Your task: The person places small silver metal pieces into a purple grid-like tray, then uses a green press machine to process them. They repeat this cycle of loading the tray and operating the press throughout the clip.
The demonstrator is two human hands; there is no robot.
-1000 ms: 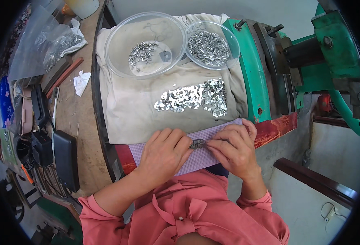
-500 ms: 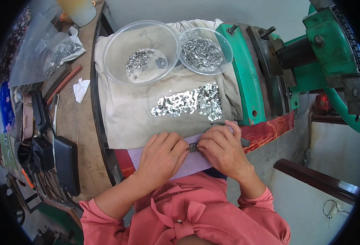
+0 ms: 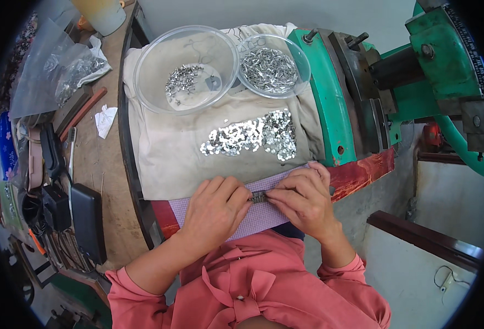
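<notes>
My left hand and my right hand meet over a purple checked cloth at the near edge of the bench. Together they pinch a short row of small silver metal parts between their fingertips. Just beyond the hands, a loose pile of shiny metal pieces lies on a beige cloth. Further back stand a large clear bowl with a few pieces in it and a smaller clear bowl full of them.
A green press machine rises at the right, its red base beside my right hand. On the left side of the wooden bench lie a plastic bag of parts, a black case, tools and a toothbrush.
Both hands stay together on the purple cloth, working the row of small parts; only the fingers have shifted slightly. The view has tilted a little.
</notes>
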